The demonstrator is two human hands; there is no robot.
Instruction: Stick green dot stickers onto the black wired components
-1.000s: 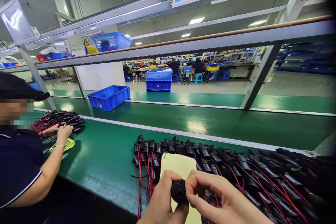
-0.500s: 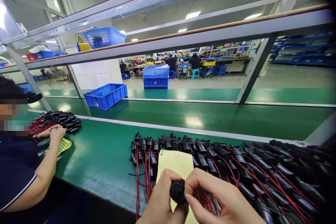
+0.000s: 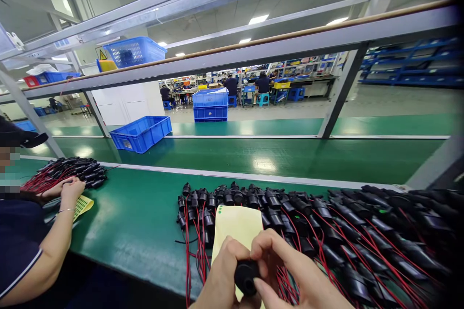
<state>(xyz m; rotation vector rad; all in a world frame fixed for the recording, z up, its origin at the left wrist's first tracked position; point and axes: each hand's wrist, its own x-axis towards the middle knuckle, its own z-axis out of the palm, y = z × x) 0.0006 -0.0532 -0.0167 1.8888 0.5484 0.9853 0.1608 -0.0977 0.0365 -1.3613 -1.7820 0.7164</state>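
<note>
My left hand (image 3: 225,270) is closed around a black cylindrical part (image 3: 245,277) with a round hole in the end facing me. From the other side, my right hand (image 3: 290,270) presses it with the thumb at its front, and the other fingers are bent behind it. Beneath my hands lies a pale yellow sticker sheet (image 3: 237,224) with a few green dots at its top left corner. Many similar black parts (image 3: 273,199) with red and black wires (image 3: 187,251) lie in rows behind and to the right of my hands.
On the left a co-worker (image 3: 21,246) handles a part beside another pile of black parts (image 3: 85,171) and a dotted yellow sheet (image 3: 82,206). A blue crate (image 3: 141,134) and stacked blue bins (image 3: 210,105) stand farther back. Metal posts (image 3: 342,91) and a shelf rail (image 3: 232,53) cross ahead.
My view has shifted slightly, so the scene sits a little farther left. My right thumb and fingers have closed more over the black part, and it is turned slightly.
</note>
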